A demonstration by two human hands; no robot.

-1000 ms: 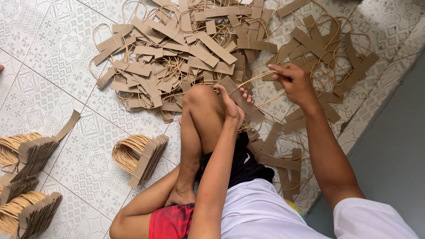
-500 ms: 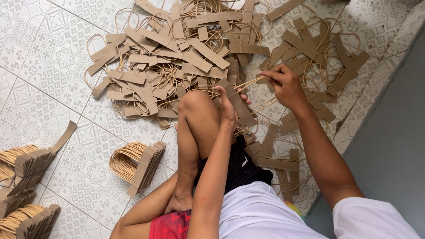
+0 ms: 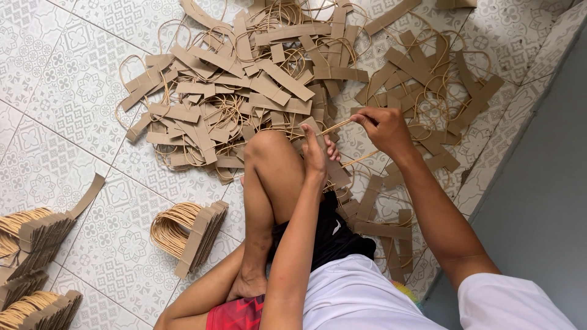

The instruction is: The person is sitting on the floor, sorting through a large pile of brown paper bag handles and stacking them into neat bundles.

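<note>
Both hands grasp one paper handle: left hand [image 3: 315, 150] its strip [image 3: 330, 164], right hand [image 3: 382, 129] its cord [image 3: 337, 126].

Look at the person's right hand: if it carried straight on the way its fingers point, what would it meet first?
The right hand points left along the twine loop it pinches, so it would probably meet the left hand holding the brown paper strip; depth is uncertain.

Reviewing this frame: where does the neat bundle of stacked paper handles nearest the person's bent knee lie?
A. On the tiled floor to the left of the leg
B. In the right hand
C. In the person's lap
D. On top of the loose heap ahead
A. The stacked bundle lies on the tiled floor left of the bent leg, apart from the loose heap; the right hand pinches only a cord.
</note>
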